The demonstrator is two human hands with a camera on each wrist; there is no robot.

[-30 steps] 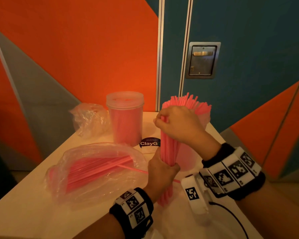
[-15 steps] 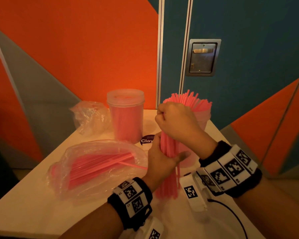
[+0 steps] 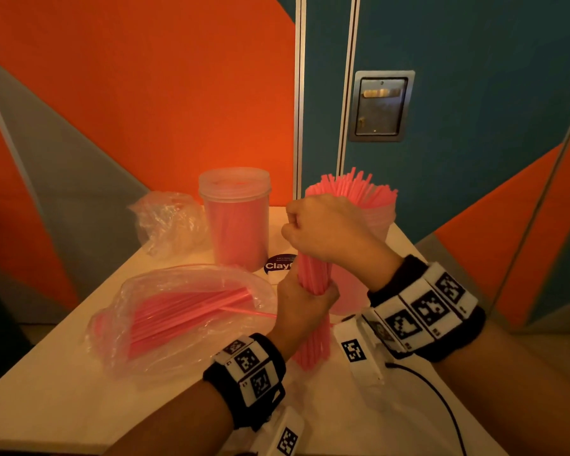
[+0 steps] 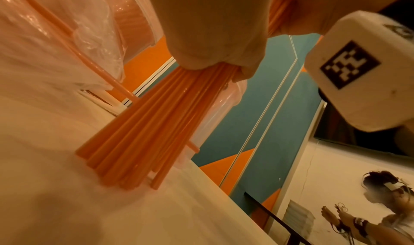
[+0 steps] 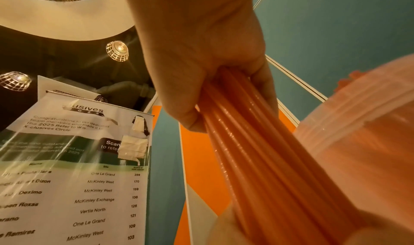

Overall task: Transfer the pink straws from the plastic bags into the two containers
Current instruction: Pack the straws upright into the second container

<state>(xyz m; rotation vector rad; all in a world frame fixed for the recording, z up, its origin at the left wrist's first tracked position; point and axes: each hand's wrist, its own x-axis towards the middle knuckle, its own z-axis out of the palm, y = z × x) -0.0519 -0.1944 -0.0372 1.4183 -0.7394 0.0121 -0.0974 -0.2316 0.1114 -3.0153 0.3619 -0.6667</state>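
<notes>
Bundle of thin pink plastic straws (image 3: 311, 291) standing upright near the front right part of the cream desk (image 3: 63, 406), lower ends butted on the surface per left wrist view. Left hand (image 3: 301, 307) wrapped round the bundle's middle; right hand (image 3: 326, 228) fisted round the upper part.

Handling, judged: near weightless, individually bendy, smooth, so prone to sliding out or splaying at the free ends. Best held mid-length with a full wrap, second hand near the top, ends tapped level.

Clear lidded cylindrical container (image 3: 236, 218) of straws at the back edge. Second clear container (image 3: 372, 225), straws fanning out, just behind the hands, mostly hidden. Clear plastic bag (image 3: 165, 317) with remaining straws on the left side; crumpled bag (image 3: 168, 218) at the back-left corner, contents unreadable. Bundle's top ends hidden by the fist.
</notes>
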